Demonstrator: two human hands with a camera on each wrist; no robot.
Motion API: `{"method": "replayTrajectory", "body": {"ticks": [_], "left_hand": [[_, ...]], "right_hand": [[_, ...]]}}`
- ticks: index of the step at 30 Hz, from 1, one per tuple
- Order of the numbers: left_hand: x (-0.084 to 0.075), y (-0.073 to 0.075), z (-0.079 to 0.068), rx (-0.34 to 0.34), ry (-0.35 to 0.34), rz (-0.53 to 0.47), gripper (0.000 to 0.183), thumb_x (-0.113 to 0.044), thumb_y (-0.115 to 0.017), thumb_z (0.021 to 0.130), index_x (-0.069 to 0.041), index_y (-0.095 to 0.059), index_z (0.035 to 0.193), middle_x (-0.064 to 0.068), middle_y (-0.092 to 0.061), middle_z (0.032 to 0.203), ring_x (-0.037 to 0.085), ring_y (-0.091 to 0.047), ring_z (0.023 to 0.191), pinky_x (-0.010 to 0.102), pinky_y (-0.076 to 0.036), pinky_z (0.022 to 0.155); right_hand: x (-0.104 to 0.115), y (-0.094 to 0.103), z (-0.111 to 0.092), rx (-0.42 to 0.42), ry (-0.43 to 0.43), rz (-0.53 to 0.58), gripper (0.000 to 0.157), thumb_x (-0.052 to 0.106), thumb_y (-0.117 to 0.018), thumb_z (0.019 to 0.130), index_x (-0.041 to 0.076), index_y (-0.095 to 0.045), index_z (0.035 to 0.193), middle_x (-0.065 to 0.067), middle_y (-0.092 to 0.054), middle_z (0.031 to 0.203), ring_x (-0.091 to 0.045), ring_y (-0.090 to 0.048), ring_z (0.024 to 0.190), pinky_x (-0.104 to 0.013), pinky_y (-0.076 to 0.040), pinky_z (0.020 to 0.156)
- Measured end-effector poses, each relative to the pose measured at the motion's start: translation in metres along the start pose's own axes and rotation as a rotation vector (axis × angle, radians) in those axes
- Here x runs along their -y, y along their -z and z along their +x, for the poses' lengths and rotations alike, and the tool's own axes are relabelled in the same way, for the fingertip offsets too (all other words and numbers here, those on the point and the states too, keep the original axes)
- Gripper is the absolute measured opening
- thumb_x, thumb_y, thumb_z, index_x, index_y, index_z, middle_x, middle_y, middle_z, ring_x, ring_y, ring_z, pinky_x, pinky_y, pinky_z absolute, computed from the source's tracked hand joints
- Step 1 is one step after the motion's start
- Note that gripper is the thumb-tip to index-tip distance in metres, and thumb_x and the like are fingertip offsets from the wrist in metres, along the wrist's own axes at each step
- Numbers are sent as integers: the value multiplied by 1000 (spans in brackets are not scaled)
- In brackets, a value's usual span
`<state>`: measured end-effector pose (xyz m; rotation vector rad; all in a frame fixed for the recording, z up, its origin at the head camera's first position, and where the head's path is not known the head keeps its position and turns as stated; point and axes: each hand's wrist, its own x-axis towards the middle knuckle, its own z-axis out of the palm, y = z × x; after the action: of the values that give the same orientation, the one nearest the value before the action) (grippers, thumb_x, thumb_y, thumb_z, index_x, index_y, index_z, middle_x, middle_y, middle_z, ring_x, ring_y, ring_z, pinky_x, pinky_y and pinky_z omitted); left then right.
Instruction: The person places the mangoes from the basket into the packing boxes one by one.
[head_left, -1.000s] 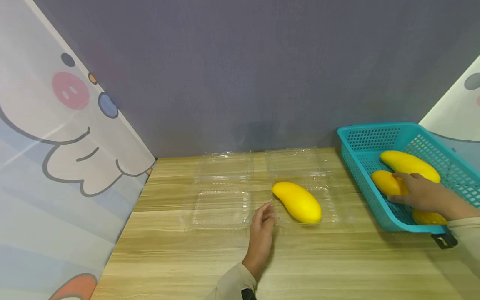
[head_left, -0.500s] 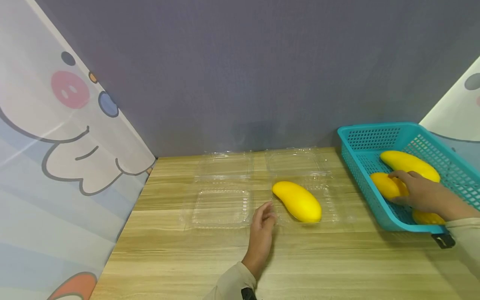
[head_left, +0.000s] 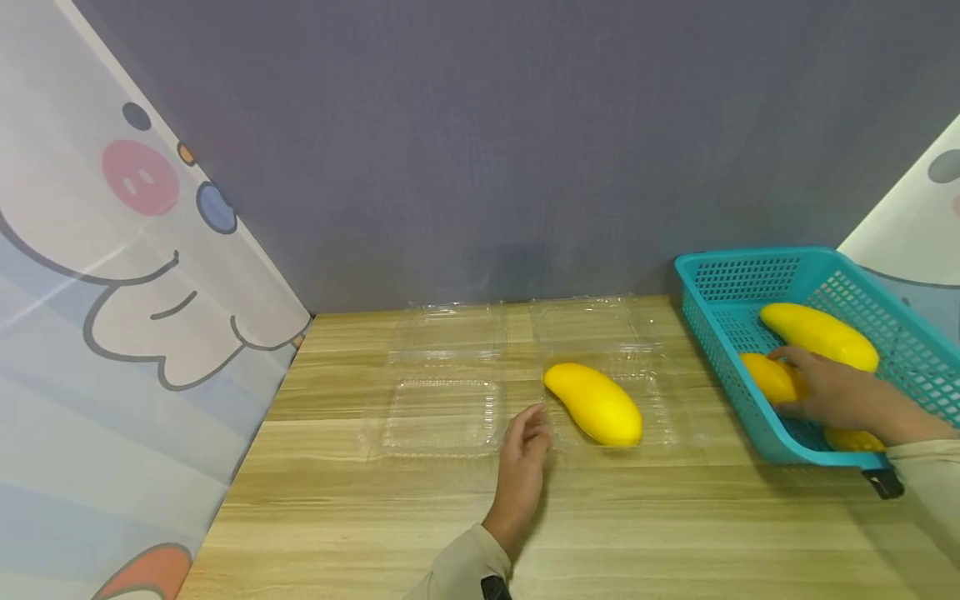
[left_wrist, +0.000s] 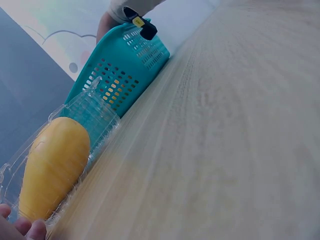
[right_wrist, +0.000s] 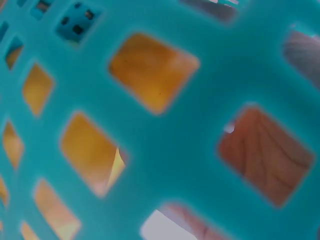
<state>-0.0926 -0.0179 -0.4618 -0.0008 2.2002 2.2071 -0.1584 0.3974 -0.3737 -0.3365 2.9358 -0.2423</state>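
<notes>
Evidently for firm hold, the right hand [head_left: 847,393] curls thumb and fingers round an orange-yellow mango [head_left: 770,379] inside the teal basket [head_left: 720,358]; the left hand [head_left: 522,467], loosely bent, grasping nothing, lies beside the clear clamshell [head_left: 662,417] cradling a bright-yellow mango [head_left: 596,406].

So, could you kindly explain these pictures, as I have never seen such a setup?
There is no machine: a person works with their bare left hand and right hand. The wide picture comes from a head-worn camera; the other two come from a camera on each wrist. The right wrist one is almost filled by a turquoise basket. It stands on a wooden table beside two open clear boxes. One box holds a yellow fruit. Inside the basket, the right hand grips an orange-yellow fruit, with two other fruits near it. The left hand is at the edge of the box with fruit; whether it touches is unclear.
</notes>
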Motion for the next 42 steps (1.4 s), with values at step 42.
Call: {"method": "replayTrajectory", "body": {"ticks": [42], "left_hand": [[2, -1, 2, -17, -23, -3, 41, -19, -54, 100, -12, -52, 140, 11, -54, 137, 18, -51, 117, 27, -45, 99]], "right_hand": [[7, -1, -1, 32, -25, -38, 75, 40, -75, 82, -12, -50, 130, -25, -68, 103, -26, -61, 77, -48, -52, 62]]}}
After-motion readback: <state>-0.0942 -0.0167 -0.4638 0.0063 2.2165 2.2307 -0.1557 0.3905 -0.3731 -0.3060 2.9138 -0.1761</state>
